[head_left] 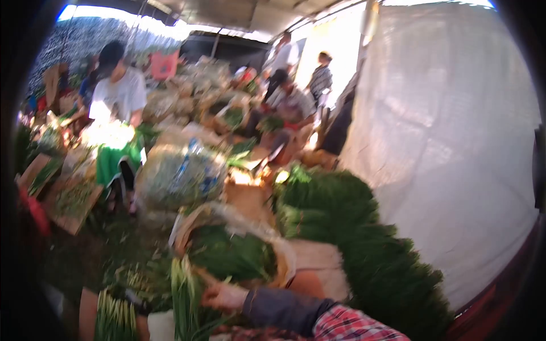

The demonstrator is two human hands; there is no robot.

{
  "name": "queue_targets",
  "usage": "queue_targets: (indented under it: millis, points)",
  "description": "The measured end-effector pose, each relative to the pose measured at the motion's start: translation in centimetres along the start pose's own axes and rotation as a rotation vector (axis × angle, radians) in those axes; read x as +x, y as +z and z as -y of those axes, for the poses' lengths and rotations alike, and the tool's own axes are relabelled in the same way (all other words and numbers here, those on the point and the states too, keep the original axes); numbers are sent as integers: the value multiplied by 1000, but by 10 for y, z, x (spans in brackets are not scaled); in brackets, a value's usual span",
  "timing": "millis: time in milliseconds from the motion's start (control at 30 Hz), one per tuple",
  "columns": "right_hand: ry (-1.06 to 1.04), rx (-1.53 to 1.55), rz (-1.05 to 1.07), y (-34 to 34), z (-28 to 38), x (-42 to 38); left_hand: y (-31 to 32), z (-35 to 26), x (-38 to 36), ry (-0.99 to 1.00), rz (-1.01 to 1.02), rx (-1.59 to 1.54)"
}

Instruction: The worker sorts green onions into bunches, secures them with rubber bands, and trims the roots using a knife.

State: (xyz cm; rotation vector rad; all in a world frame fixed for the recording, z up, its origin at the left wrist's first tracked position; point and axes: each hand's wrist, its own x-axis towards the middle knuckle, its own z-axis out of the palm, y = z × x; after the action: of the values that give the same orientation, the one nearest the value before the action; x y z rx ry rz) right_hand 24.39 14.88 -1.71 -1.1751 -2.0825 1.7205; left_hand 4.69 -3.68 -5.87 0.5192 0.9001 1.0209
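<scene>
My right hand (224, 296) reaches in from the lower right, in a dark sleeve cuff (278, 307) over red plaid cloth (352, 324). Its fingers look curled together, beside a bunch of long green-leaved stalks (185, 295). Blur hides what they pinch, if anything. To the left, pale-ended green stalks (114, 318) lie in a row, next to a white object (161, 326) I cannot make out. Just beyond the hand, an open plastic-lined sack (287, 253) holds green leaves (230, 253). My left hand does not show.
A long heap of bundled greens (364, 244) runs along the right, beside a white sheet wall (443, 142). A stuffed clear plastic bag (179, 176) stands ahead. One person (119, 94) works at the left; another (290, 102) sits farther back among sacks.
</scene>
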Motion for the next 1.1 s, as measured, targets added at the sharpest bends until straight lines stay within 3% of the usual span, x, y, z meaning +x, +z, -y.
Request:
queue_targets:
  millis: [33, 100, 133, 200, 267, 367, 500, 633, 767, 867, 900, 933, 967, 1033, 1067, 1100]
  points:
    - [-95, -165, 3, -6, -11, 9, -1, 2, 1, -5, 19, -21]
    - [-102, -159, -2, -14, -6, 12, -8, 4, -1, -34, 13, -56]
    - [-13, -103, -32, -14, -8, 18, -7, 1, -6, -115, -38, -55]
    - [3, 96, -24, -15, -6, 25, -11, 7, -6, -64, -12, -125]
    - [-167, 219, -148, -15, -13, 32, -17, 15, -5, -14, 2, -174]
    - [-138, 487, -232, -20, 3, 28, -1, 0, -9, -18, -68, -204]
    - [-118, 247, -107, -7, 4, 40, 9, -2, -3, 33, -132, -135]
    - [-115, -69, -241, 10, -1, 47, 27, 0, 7, 153, -289, 118]
    - [67, 272, -95, 13, -17, 58, 21, 16, 10, 158, -395, 275]
    - [48, 302, -132, 8, -24, 56, 20, 14, 7, 112, -372, 210]
    - [-66, 192, -279, 8, -52, 71, 21, 9, 4, 106, -360, 186]
    - [-326, -109, -548, 0, -83, 88, 23, 2, 1, 99, -348, 161]
    - [-193, 80, -568, -19, -92, 91, 22, -2, -3, 91, -338, 137]
    - [-25, -71, -780, -62, -106, 89, 14, -3, -13, 66, -328, 144]
    - [114, -417, -682, -78, -107, 79, 10, -4, -18, 55, -324, 147]
    - [183, -646, -295, -77, -98, 71, 5, -2, -21, 56, -332, 165]
